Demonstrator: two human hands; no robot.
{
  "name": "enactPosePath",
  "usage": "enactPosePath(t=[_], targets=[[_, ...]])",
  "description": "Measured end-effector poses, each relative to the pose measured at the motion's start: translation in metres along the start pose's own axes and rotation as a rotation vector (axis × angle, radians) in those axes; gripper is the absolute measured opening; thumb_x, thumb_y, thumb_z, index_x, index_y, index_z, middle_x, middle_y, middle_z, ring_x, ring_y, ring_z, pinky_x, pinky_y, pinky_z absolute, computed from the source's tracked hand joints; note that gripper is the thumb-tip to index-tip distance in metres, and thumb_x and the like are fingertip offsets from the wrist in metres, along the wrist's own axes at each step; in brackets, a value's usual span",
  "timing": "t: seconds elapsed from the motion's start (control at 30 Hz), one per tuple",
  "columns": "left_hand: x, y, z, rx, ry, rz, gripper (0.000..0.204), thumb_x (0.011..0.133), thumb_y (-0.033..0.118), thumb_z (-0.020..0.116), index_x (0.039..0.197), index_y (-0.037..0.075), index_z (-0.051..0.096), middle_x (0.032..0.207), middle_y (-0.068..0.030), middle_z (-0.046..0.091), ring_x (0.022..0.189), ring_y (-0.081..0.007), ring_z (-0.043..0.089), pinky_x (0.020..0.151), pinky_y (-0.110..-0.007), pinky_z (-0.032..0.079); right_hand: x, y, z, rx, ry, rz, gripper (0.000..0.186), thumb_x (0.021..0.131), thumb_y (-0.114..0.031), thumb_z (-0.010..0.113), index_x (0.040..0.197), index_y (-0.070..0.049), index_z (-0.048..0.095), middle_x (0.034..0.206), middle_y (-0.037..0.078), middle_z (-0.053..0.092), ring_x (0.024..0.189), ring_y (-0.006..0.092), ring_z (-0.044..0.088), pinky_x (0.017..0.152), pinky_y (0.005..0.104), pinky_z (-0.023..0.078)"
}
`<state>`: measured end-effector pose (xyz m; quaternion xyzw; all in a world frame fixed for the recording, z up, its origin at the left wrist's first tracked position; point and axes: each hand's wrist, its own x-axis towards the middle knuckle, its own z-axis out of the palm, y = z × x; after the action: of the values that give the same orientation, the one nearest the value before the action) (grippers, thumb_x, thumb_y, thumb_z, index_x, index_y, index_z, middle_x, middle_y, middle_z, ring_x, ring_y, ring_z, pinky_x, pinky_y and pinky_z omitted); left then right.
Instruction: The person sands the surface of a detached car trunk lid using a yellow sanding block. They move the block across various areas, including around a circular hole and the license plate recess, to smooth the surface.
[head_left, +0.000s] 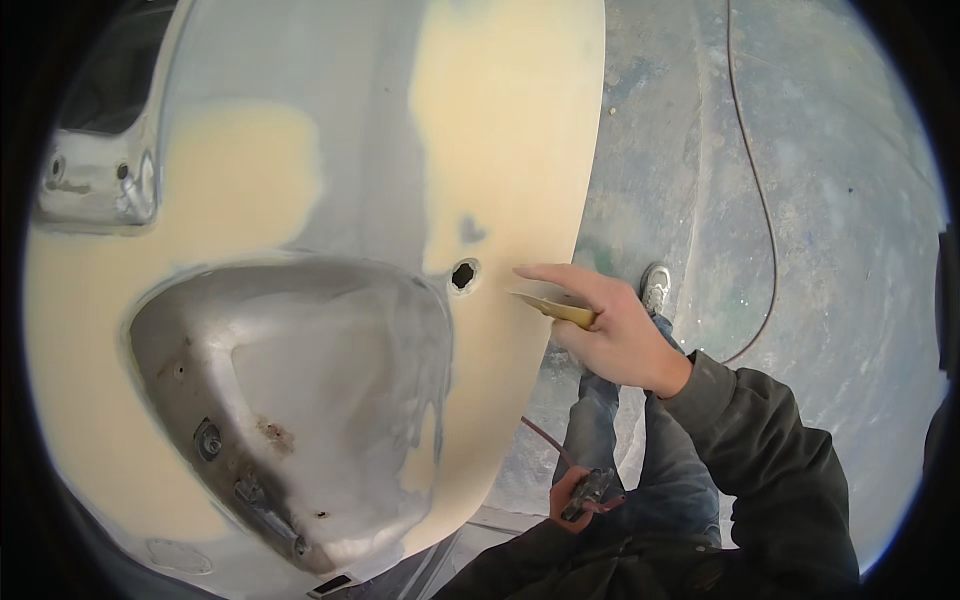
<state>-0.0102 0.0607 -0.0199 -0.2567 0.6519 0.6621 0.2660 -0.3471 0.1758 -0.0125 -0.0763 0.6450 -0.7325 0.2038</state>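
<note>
Head view: cream-and-grey curved panel (365,80) looks partway done, matte cream filler (500,120) smooth but small dark ragged-edged hole (464,274) prob. unfinished, just L of slim yellow pointed tool (570,313) pinched in R hand (622,335); L hand (562,492) curls round dark chunky tool (590,487) lower down.

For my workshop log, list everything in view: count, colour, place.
Vehicle panel: 1, grey with cream patches, left
Triangular recess: 1, grey metal, lower left
Ragged hole: 1, dark, right of recess
Small holes: several, dark, inside recess
Window opening: 1, dark, upper left
Floor: 1, mottled grey, right
Hose stretches: 2, brownish red, right, lower centre
Pointed tool: 1, yellow, panel's right edge
Compact tool: 1, dark, lower centre
Shoe: 1, light grey, centre right
Jeans legs: 2, blue, lower centre
Sleeves: 2, dark, lower right, bottom
Left hand: 1, bare, around compact tool
Right hand: 1, bare, holding pointed tool
</note>
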Motion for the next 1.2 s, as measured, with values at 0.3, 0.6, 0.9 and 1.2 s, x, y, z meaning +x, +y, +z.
enactPosePath(t=[0.3, 0.6, 0.9, 1.2], targets=[[0.011, 0.016, 0.009, 0.017, 0.132, -0.066, 0.022, 0.092, 0.013, 0.076, 0.097, 0.003, 0.058, 0.088, -0.0041, 0.063, 0.081, -0.0106, 0.060, 0.072, -0.031, 0.053, 0.026, 0.004, 0.028, -0.665, 0.151, -0.446, 0.048, 0.073, -0.005, 0.076, 0.120, -0.012, 0.070, 0.109, 0.009, 0.065, 0.093, 0.0278, 0.063, 0.078, 0.0372, 0.052], [0.012, 0.022, -0.013, -0.075, 0.202, -0.068, 0.019, 0.092, 0.012, 0.077, 0.091, 0.003, 0.061, 0.077, -0.0034, 0.064, 0.071, -0.0088, 0.057, 0.067, -0.028, 0.049, 0.004, -0.017, 0.084, -0.137, 0.168, -0.026, 0.027, 0.089, -0.014, 0.073, 0.115, -0.010, 0.073, 0.099, 0.008, 0.062, 0.087, 0.0270, 0.062, 0.077, 0.0378, 0.052], [0.009, 0.034, -0.029, -0.040, 0.212, -0.111, 0.019, 0.090, 0.012, 0.079, 0.091, 0.004, 0.062, 0.078, -0.0037, 0.064, 0.071, -0.0079, 0.056, 0.066, -0.027, 0.047, -0.012, -0.006, 0.057, 0.151, 0.237, 0.204, 0.040, 0.096, -0.025, 0.069, 0.130, -0.005, 0.064, 0.117, 0.013, 0.065, 0.105, 0.0247, 0.066, 0.085, 0.0333, 0.053], [0.008, 0.016, -0.044, -0.060, 0.048, -0.104, 0.030, 0.093, 0.020, 0.076, 0.101, 0.000, 0.055, 0.092, -0.0081, 0.060, 0.085, -0.0170, 0.062, 0.081, -0.043, 0.057, 0.027, 0.004, 0.038, -0.306, 0.300, 0.004, 0.021, 0.088, -0.018, 0.076, 0.101, -0.002, 0.073, 0.091, 0.010, 0.072, 0.083, 0.0200, 0.068, 0.074, 0.0317, 0.052]])
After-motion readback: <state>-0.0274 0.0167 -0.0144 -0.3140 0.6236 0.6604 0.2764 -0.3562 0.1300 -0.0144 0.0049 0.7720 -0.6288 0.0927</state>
